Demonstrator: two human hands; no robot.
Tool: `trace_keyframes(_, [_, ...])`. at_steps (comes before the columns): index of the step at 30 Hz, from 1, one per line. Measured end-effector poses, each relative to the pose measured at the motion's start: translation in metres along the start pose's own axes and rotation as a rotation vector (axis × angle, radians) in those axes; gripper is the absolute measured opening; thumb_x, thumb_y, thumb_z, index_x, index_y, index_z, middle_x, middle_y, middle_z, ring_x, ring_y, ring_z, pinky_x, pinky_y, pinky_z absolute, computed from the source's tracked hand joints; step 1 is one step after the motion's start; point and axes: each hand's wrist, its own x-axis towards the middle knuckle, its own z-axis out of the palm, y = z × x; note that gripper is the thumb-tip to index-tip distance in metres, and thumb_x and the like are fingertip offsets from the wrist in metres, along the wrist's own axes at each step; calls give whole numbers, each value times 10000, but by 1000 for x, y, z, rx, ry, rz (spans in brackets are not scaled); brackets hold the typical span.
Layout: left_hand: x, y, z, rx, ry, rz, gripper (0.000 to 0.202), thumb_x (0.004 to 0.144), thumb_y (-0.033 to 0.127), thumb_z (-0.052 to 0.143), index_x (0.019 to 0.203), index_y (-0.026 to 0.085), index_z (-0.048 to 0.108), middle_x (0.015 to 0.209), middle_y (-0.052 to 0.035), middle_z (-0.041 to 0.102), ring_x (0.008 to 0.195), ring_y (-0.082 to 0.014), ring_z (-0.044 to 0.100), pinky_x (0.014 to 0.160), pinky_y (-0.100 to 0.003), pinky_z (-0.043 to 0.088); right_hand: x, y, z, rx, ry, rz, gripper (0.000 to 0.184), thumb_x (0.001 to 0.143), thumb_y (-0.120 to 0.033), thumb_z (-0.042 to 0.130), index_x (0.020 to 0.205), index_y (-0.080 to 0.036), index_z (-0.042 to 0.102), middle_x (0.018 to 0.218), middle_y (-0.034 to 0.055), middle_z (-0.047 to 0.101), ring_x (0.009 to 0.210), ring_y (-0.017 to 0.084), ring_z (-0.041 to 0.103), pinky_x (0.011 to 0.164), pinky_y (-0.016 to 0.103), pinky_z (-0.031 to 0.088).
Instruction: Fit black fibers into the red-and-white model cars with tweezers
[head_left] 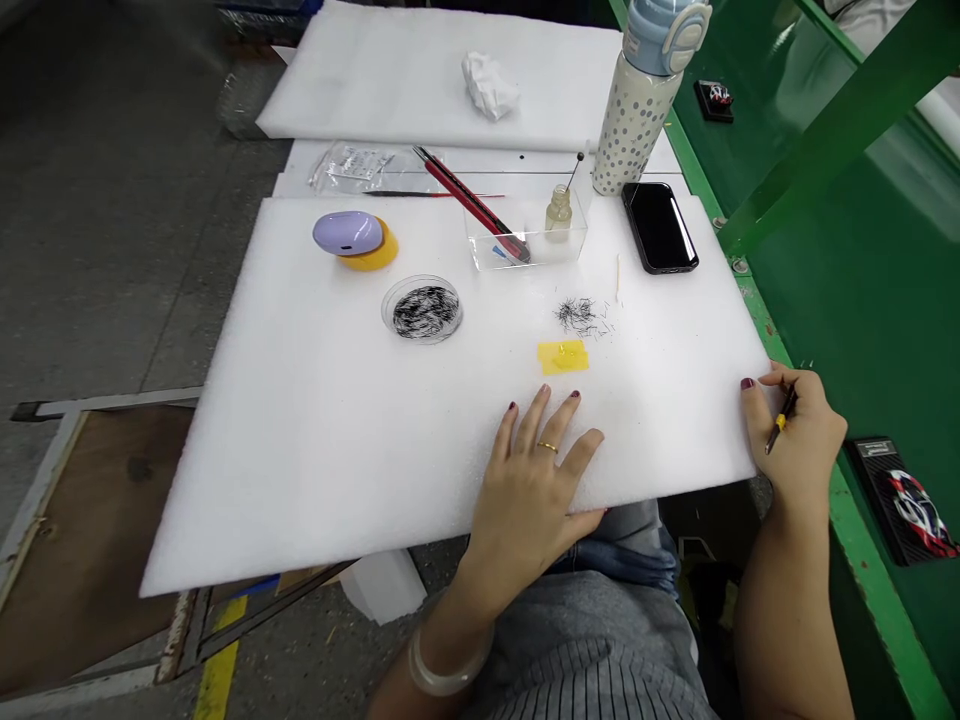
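Note:
My left hand (532,465) lies flat near the front edge of the white foam board (337,430), fingers spread and nothing in them. Just beyond its fingertips is a piece of yellow tape (562,356). Behind the tape lies a loose heap of short black fibres (577,316). At the board's right edge, my right hand (799,425) is closed round a slim black-and-yellow tool (781,420); its exact kind is partly hidden by the fingers. More black fibres fill a round clear dish (422,310) to the left.
A clear tray (525,250) holds a small glass bottle (559,212) and a red-and-black tool (472,205). A phone (660,228) and a dotted water bottle (637,110) stand back right. A lilac-and-yellow object (349,233) sits back left; crumpled tissue (489,86) lies behind.

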Motion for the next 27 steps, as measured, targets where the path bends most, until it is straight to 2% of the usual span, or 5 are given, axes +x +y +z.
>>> trace_keyframes(14, [-1, 0, 0, 0, -6, 1, 778, 640, 514, 911, 1281, 232, 571, 1512, -140, 556, 1419, -441, 478, 1098, -684, 474, 0, -1, 1, -8, 19, -4, 251, 868, -516, 563, 961, -284, 573, 1244, 102, 751, 842, 345, 745, 704, 443, 516])
trace_keyframes(27, [-1, 0, 1, -1, -9, 2, 756, 666, 509, 892, 1291, 230, 570, 1518, -137, 548, 1425, -437, 468, 1112, -676, 457, 0, -2, 1, -10, 4, 18, 280, 856, -544, 550, 939, -276, 551, 1256, 125, 743, 843, 368, 736, 694, 455, 507])
